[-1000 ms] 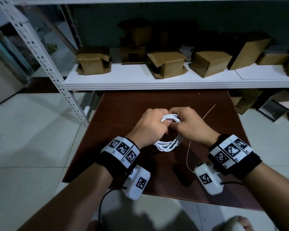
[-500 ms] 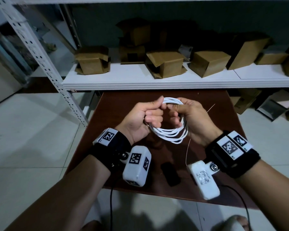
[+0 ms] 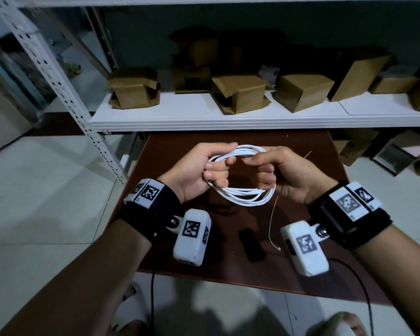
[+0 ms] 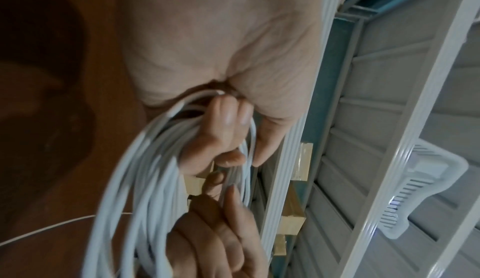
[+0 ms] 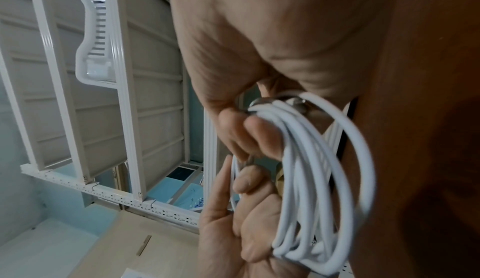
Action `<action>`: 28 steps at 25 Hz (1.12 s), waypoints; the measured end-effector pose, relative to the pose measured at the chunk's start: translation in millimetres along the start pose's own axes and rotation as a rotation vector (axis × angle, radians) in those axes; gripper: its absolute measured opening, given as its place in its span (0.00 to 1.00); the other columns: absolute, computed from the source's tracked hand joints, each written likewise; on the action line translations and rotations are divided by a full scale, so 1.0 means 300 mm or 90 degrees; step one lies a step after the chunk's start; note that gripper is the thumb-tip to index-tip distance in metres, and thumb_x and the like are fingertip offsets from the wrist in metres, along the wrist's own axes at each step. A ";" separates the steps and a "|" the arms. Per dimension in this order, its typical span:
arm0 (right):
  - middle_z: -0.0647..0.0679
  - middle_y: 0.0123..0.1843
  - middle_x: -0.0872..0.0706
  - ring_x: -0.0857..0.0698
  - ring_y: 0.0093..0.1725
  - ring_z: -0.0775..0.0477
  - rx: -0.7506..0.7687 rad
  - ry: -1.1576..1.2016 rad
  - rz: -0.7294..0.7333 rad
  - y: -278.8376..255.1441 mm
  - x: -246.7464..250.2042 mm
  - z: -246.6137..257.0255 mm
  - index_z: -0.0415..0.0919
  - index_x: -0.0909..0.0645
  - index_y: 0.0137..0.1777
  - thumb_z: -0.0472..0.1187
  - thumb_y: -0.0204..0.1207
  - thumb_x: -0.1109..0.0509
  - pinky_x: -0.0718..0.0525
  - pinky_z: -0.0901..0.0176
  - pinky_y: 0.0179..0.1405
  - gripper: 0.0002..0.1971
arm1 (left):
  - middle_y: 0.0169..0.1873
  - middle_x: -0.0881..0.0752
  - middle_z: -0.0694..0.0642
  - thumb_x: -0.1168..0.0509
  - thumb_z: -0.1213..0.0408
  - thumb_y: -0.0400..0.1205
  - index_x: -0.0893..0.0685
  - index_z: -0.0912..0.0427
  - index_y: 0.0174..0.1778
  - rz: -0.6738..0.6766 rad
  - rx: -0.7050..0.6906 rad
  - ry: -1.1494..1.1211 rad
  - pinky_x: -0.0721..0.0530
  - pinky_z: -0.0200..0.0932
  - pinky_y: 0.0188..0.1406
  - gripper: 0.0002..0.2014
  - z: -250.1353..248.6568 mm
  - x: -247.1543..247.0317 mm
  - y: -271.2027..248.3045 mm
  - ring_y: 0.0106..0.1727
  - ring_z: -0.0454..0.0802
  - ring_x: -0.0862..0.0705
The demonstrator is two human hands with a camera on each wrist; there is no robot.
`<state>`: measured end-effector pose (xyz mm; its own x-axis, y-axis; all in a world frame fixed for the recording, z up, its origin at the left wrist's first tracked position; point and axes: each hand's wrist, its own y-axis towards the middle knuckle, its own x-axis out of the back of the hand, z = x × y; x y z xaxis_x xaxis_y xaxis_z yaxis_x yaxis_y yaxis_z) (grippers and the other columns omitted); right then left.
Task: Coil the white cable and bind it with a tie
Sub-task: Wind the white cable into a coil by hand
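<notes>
The white cable (image 3: 243, 196) is wound into a coil of several loops, held in the air over the brown table (image 3: 325, 170). My left hand (image 3: 216, 169) grips the coil's left side with curled fingers (image 4: 223, 130). My right hand (image 3: 262, 170) pinches the top of the coil and curls round its right side, its fingers (image 5: 249, 134) closed on the strands. A thin wire tie (image 3: 272, 221) runs through the right hand; one end hangs down toward the table and the other pokes out behind the hand. The coil (image 5: 311, 169) fills the right wrist view.
A small black object (image 3: 251, 246) lies on the table below the coil. Behind the table a white shelf (image 3: 228, 120) carries several cardboard boxes (image 3: 238, 93). A perforated metal upright (image 3: 66, 93) stands at the left. More boxes sit on the tiled floor at right.
Both hands have lifted off the table and turned palms up. The coil has opened from a tight bunch into a wide round loop, and the hands have drawn slightly apart.
</notes>
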<state>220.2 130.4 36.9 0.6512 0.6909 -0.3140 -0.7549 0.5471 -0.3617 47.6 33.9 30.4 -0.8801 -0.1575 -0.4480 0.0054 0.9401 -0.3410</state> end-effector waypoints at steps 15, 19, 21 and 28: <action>0.51 0.20 0.32 0.28 0.18 0.55 0.058 0.221 -0.043 0.021 -0.046 -0.047 0.41 0.20 0.42 0.55 0.84 0.32 0.34 0.67 0.16 0.17 | 0.15 0.41 0.44 0.39 0.53 0.90 0.27 0.57 0.33 -0.118 -0.077 -0.160 0.42 0.34 0.12 0.20 0.051 -0.047 0.038 0.14 0.39 0.43; 0.53 0.20 0.36 0.34 0.16 0.57 0.045 0.204 -0.078 0.017 -0.027 -0.024 0.44 0.21 0.39 0.52 0.84 0.31 0.44 0.67 0.16 0.16 | 0.14 0.41 0.45 0.37 0.55 0.89 0.25 0.58 0.31 -0.109 -0.070 -0.119 0.34 0.37 0.16 0.20 0.036 -0.040 0.026 0.14 0.41 0.43; 0.54 0.22 0.36 0.35 0.16 0.58 0.062 0.187 -0.106 0.020 -0.019 -0.018 0.44 0.18 0.41 0.49 0.83 0.28 0.43 0.68 0.14 0.12 | 0.14 0.41 0.46 0.36 0.56 0.88 0.24 0.59 0.30 -0.108 -0.080 -0.111 0.29 0.39 0.21 0.20 0.024 -0.037 0.026 0.14 0.43 0.42; 0.52 0.25 0.36 0.37 0.16 0.57 0.084 0.166 -0.106 0.031 -0.002 -0.025 0.42 0.18 0.55 0.51 0.78 0.22 0.40 0.67 0.12 0.15 | 0.13 0.41 0.47 0.32 0.53 0.85 0.24 0.60 0.29 -0.117 -0.086 -0.047 0.20 0.46 0.36 0.21 0.011 -0.020 0.019 0.15 0.45 0.41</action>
<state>213.4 131.4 27.2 0.7515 0.4526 -0.4800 -0.6293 0.7100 -0.3159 54.5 39.1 28.5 -0.8233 -0.3462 -0.4497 -0.2192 0.9249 -0.3107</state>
